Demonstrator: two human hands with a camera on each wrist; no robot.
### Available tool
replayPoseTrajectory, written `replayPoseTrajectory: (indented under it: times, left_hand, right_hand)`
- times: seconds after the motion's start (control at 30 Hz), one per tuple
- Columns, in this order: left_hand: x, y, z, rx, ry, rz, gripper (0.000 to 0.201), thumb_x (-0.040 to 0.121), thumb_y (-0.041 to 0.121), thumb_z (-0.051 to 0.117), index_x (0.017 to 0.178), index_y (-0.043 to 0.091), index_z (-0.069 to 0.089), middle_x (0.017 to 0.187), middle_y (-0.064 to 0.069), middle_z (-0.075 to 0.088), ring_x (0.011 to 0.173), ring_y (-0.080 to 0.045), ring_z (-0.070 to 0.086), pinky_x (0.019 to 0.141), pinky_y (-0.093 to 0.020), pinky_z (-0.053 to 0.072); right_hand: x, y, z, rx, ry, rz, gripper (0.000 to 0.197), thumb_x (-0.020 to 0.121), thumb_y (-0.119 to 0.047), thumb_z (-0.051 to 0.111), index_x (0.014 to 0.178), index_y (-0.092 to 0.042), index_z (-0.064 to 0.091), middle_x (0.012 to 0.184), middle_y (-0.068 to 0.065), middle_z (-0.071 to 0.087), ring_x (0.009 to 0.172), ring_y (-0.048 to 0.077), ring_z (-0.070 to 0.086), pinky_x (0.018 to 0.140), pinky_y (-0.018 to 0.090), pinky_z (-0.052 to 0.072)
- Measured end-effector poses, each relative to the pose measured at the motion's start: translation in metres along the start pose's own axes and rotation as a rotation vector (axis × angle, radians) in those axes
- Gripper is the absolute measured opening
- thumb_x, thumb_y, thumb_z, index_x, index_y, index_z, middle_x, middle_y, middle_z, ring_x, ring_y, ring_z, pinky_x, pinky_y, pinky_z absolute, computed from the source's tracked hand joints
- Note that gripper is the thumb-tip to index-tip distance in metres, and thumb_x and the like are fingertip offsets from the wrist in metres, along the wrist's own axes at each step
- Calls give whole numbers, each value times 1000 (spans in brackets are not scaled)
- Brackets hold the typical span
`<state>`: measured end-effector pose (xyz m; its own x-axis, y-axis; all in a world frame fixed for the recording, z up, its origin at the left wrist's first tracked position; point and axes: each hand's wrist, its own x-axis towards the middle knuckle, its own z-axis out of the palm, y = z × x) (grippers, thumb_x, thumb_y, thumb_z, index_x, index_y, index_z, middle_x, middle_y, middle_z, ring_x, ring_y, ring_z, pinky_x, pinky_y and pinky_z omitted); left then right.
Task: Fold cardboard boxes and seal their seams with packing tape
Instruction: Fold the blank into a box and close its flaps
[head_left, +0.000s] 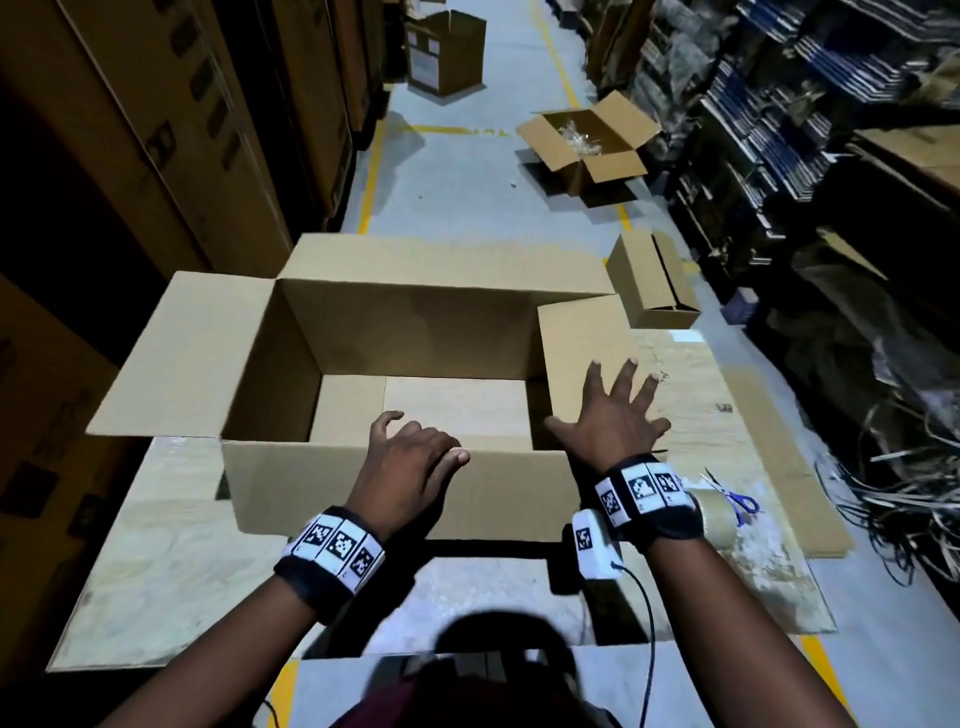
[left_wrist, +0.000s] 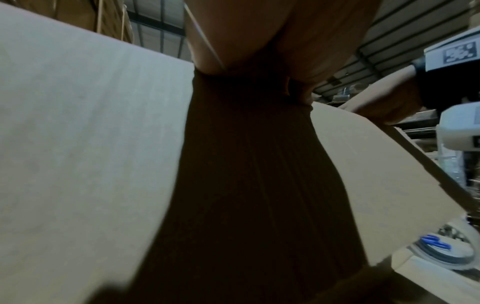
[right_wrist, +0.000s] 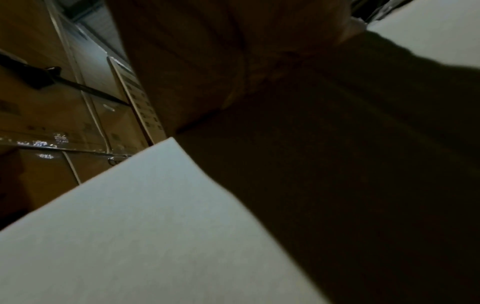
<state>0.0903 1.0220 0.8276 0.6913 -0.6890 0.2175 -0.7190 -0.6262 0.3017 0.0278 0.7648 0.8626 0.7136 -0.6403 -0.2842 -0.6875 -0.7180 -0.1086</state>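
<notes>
A large brown cardboard box (head_left: 426, 332) stands open on a plywood board (head_left: 171, 561), its left and far flaps spread outward. My left hand (head_left: 410, 457) grips the top edge of the near side, fingers curled inside and thumb outside; the left wrist view shows the palm (left_wrist: 259, 41) against that cardboard (left_wrist: 91, 144). My right hand (head_left: 618, 415) lies with fingers spread and straight on the right flap (head_left: 571, 338). In the right wrist view the flap (right_wrist: 155, 226) fills the frame under the palm (right_wrist: 207, 61). A roll of packing tape (head_left: 719, 517) lies behind my right wrist.
Blue-handled scissors (head_left: 740, 503) lie by the tape. A flat cardboard sheet (head_left: 769, 441) lies to the right. A small box (head_left: 654, 280), an open box with plastic (head_left: 587, 140) and a tall box (head_left: 447, 52) sit along the aisle. Cartons (head_left: 156, 130) line the left, shelves (head_left: 831, 104) the right.
</notes>
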Motion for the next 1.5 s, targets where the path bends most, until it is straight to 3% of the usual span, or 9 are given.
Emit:
replayPoseTrajectory:
  times: [0.43, 0.6, 0.67, 0.77, 0.93, 1.1, 1.3, 1.4, 1.5]
  left_hand:
    - [10, -42, -18, -344, 69, -64, 24, 95, 36, 49, 111, 29, 65, 111, 9, 66, 117, -16, 56, 118, -47, 18]
    - [-37, -109, -52, -233, 474, -549, 83, 72, 60, 78, 139, 20, 48, 156, -11, 33, 148, -33, 23, 121, -45, 19]
    - [-55, -131, -64, -411, 602, -826, 119, 65, 47, 90, 156, 14, 19, 164, -17, 6, 151, -36, 12, 120, -28, 20]
    - [-67, -151, -79, -788, 589, -1068, 153, 61, 41, 94, 154, 20, -25, 166, -18, 8, 150, -34, 22, 118, -48, 31]
    - [-67, -127, -85, -696, 594, -671, 110, 86, 35, 78, 160, 21, -2, 159, -14, 35, 144, -22, 36, 111, -24, 30]
    - [-70, -131, -68, -7, -26, -141, 87, 86, 85, 13, 149, 32, 43, 154, 9, 43, 148, -14, 27, 120, -58, 12]
    - [-60, -125, -103, -12, -198, -76, 93, 82, 90, 13, 148, 33, 45, 155, 10, 42, 147, -9, 30, 122, -54, 7]
    - [-50, -109, -138, -21, -296, 28, 93, 75, 97, 24, 130, 34, 65, 127, 12, 68, 122, -7, 59, 121, -39, 25]
    - [-35, -100, -175, 194, -140, 75, 80, 77, 95, 27, 90, 34, 76, 71, 9, 70, 79, -12, 69, 89, -34, 55]
  right_hand:
    - [5, -24, 5, -5, 122, -171, 96, 87, -85, 11, 162, -25, 12, 170, 14, 0, 156, 37, -7, 116, 72, -3]
    - [-28, -77, 20, 109, 218, -472, 95, 86, -85, 14, 162, -29, 15, 171, 7, 8, 157, 28, 0, 121, 65, 1]
    - [-46, -100, 30, 134, 222, -601, 94, 88, -84, 22, 162, -28, 13, 170, 4, 9, 157, 25, 1, 123, 62, 2]
    - [-70, -121, 44, 81, 192, -768, 104, 85, -87, 34, 163, -24, 7, 171, 5, 5, 157, 25, -2, 123, 62, 3]
    - [-94, -123, 61, -186, 138, -929, 140, 60, -95, 56, 162, -23, -8, 169, 15, -14, 155, 34, -16, 119, 68, -4]
    - [-106, -102, 65, -394, 158, -912, 147, 54, -69, 83, 162, -23, -5, 167, 23, -16, 154, 43, -12, 117, 72, 2]
    - [-117, -78, 34, -369, 329, -1011, 95, 53, -43, 86, 139, -14, 58, 134, 16, 64, 115, 37, 66, 88, 45, 57]
    - [-116, -72, -1, -274, 538, -1030, 54, 48, -34, 87, 97, -19, 72, 80, 0, 73, 65, 24, 70, 47, 27, 49]
    - [-111, -71, -33, -121, 688, -973, 26, 85, -45, 59, 79, -21, 63, 56, -4, 59, 45, 23, 58, 41, 22, 28]
